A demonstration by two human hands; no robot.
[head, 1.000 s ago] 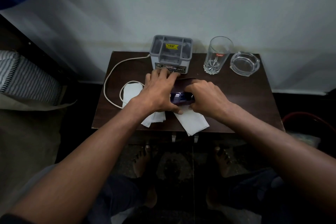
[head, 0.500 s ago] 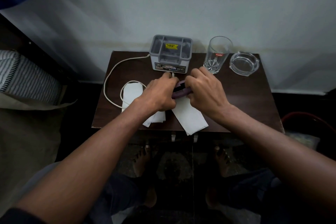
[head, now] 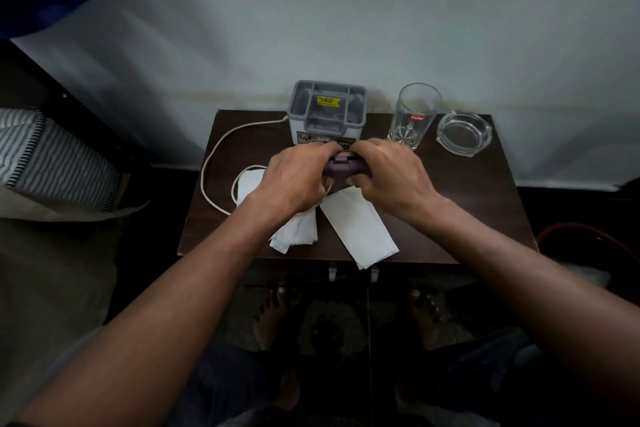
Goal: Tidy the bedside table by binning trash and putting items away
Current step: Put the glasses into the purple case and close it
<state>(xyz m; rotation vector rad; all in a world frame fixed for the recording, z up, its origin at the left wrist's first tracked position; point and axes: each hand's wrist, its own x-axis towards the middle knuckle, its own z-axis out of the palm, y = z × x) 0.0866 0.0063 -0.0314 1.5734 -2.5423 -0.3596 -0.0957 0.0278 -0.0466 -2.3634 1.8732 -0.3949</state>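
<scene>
we stand over the bedside table (head: 478, 218), a dark wooden top against a pale wall, and we work our way down from it. at its back edge sits the grey organiser (head: 327, 113) with open compartments and a yellow sticker; to the right of it a clear glass (head: 414, 116) stands upright, and further right a glass ashtray (head: 464, 133). a white cable (head: 211, 163) loops from the organiser across the left side of the top. two white tissues (head: 360, 229) lie flat near the front edge, one partly under our left forearm.

our left hand (head: 294, 180) and right hand (head: 391, 177) are close together just in front of the organiser, fingers curled from both sides around a small dark purple case (head: 346, 168). it looks partly open at the top, though our knuckles hide most of it, so we cannot tell what is inside.

we judge the step to be closing or securing this case before it goes away. to do it well we keep it level between both hands, press the halves together evenly rather than at one corner, and keep the cable end, which runs under our left hand, out of the seam. we also mind the glass just beside our right knuckles, and we lift the case straight up so the tissues below stay where they are for binning.
</scene>
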